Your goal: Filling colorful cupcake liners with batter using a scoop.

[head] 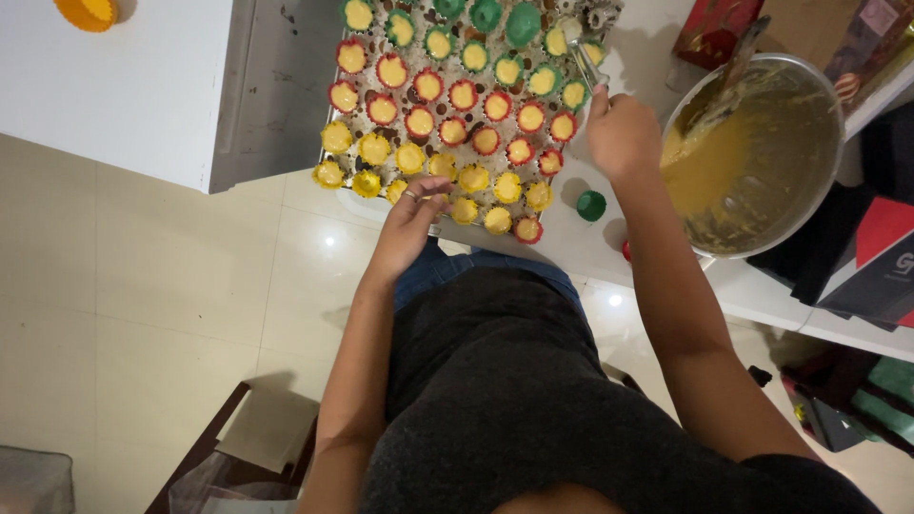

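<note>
Right hand [624, 133], upper centre-right of frame: fingers clenched on a metal spoon [579, 48], its bowl over the green cups at the top of the baking tray [328, 143]. Left hand [411, 214], mid-frame: fingers loosely spread, tips touching the yellow cups at the tray's lower edge, holding nothing. Steel bowl of yellow batter [752, 152] on the white bench [590, 243], right of tray. One empty green cup [591, 205] between them.

The tray [335, 112] runs off the top edge, the left hand [411, 211] hides some cups, and the boxes [881, 257] are cropped at right.
</note>
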